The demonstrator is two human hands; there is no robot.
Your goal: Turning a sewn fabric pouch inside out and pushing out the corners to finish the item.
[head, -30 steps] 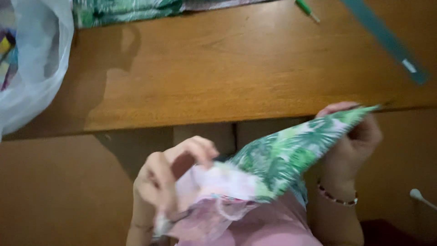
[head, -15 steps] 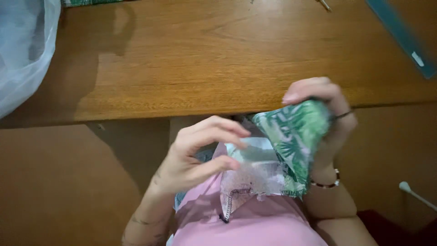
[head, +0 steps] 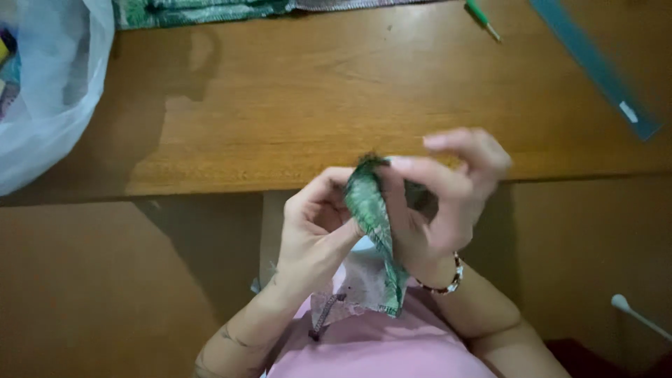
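Note:
A small piece of green leaf-print fabric point(head: 369, 210) with a pale lining is bunched up between both hands, just in front of the wooden table's near edge. My left hand point(head: 316, 224) pinches its left side with thumb and fingers. My right hand point(head: 441, 192), with a beaded bracelet at the wrist, grips the top and right side, fingers curled over the cloth. The pale lining point(head: 353, 287) hangs down over a pink garment point(head: 392, 346) on my lap.
The wooden table point(head: 294, 91) carries a white plastic bag point(head: 49, 91) at the far left, folded green patterned cloth point(head: 203, 10) along the back edge, a green-handled tool point(head: 481, 17) and a teal ruler point(head: 595, 66) at the right. A cotton swab point(head: 633, 315) shows at lower right.
The fabric was spread out wide to the right, then gathered in; now it is bunched into a narrow fold between both hands, which have come close together.

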